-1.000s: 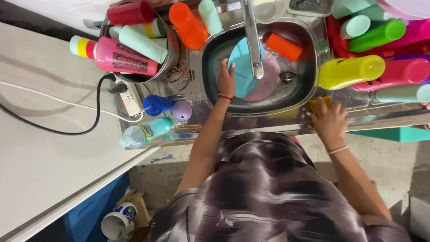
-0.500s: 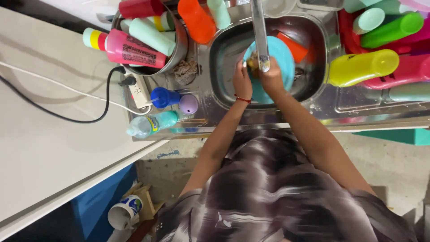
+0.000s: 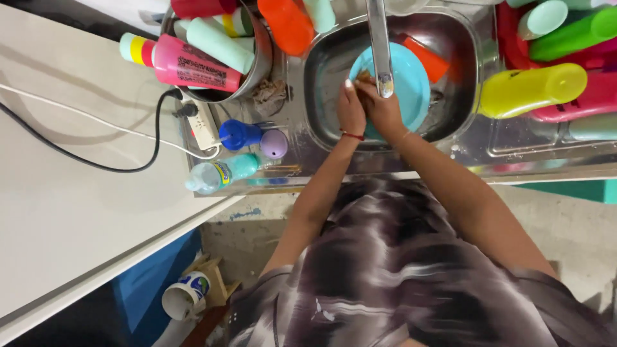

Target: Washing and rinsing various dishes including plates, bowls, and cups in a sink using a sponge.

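Note:
A light blue plate (image 3: 412, 85) leans in the steel sink (image 3: 319, 72) under the tap (image 3: 379, 45). My left hand (image 3: 350, 110), with a red band at the wrist, grips the plate's left edge. My right hand (image 3: 384, 114) presses against the plate's face right beside it, fingers closed on a small brownish scrubber (image 3: 365, 78). An orange cup (image 3: 429, 59) lies in the sink behind the plate.
A metal pot (image 3: 262, 64) left of the sink holds a pink bottle (image 3: 193, 64) and other bottles. A yellow bottle (image 3: 530, 90) lies on the right drainboard among others. A blue bottle (image 3: 238, 135), a purple cap (image 3: 274, 144), a power strip (image 3: 204, 125) and a black cable (image 3: 96, 160) are at the left.
My right hand left the counter's front edge and came into the sink onto the plate. The plate now leans under the tap with both hands on it.

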